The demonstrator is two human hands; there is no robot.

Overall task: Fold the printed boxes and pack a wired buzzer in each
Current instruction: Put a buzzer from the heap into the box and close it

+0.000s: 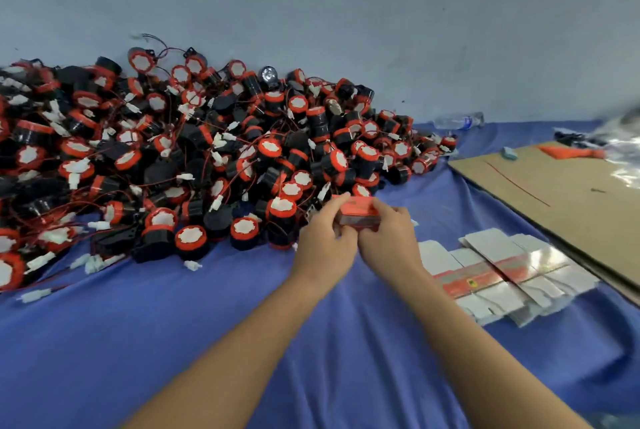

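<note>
Both of my hands hold one small red printed box [358, 212] above the blue cloth, just in front of the buzzer pile. My left hand [325, 241] pinches its left end with thumb and fingers. My right hand [389, 238] grips its right end. A large heap of black and red wired buzzers [194, 158] with white connectors covers the left and middle of the cloth. A fanned stack of flat unfolded printed boxes [502, 276] lies to the right of my right forearm.
A blue cloth [173, 342] covers the work surface. A brown cardboard sheet [554, 207] lies at the right, with an orange scrap and a small blue item on it. A plastic bottle [457, 121] lies by the grey wall. Clear plastic bags sit at the far right.
</note>
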